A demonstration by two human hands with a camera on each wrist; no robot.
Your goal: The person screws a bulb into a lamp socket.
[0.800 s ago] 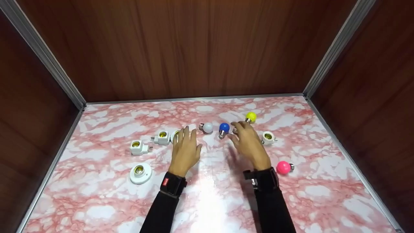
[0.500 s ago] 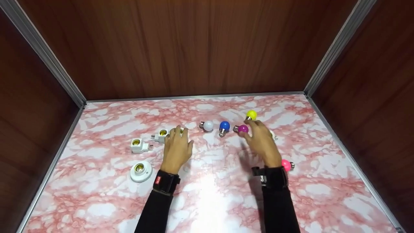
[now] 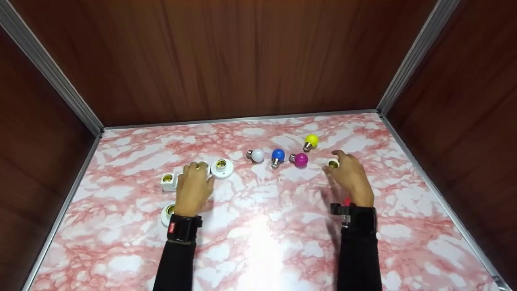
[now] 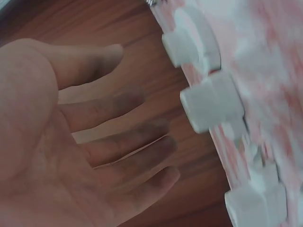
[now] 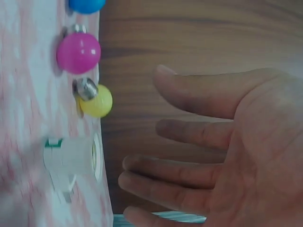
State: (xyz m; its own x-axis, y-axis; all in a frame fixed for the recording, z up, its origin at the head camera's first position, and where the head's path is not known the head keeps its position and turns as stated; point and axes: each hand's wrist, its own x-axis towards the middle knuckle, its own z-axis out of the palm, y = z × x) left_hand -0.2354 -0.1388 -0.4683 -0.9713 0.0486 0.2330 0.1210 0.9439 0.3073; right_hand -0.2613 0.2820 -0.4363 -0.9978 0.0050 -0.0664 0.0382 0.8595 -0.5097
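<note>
My left hand [image 3: 193,192] hovers over a square white plug-in lamp holder [image 4: 213,101], partly hidden in the head view. In the left wrist view its fingers [image 4: 128,142] are spread, apart from the holder. A second square holder [image 3: 168,182] lies to the left, and a round-base lamp holder [image 3: 223,171] to the right. My right hand [image 3: 350,180] hovers by a white plug-in lamp holder [image 5: 71,161], thumb and fingers apart with nothing between them. Left of it lie a purple bulb [image 3: 301,160] and a yellow bulb [image 3: 312,140].
A white bulb [image 3: 257,155] and a blue bulb [image 3: 278,154] lie at mid-table. Another round-base holder [image 3: 165,218] sits partly behind the left wrist. A pink bulb [image 3: 347,201] is mostly hidden by the right wrist. Brown wood-grain panels [image 3: 242,60] border the marbled table [image 3: 262,202].
My left hand has moved left from the round-base holder to the square holder. My right hand has moved right from the purple bulb to the white holder. The purple bulb has come into view.
</note>
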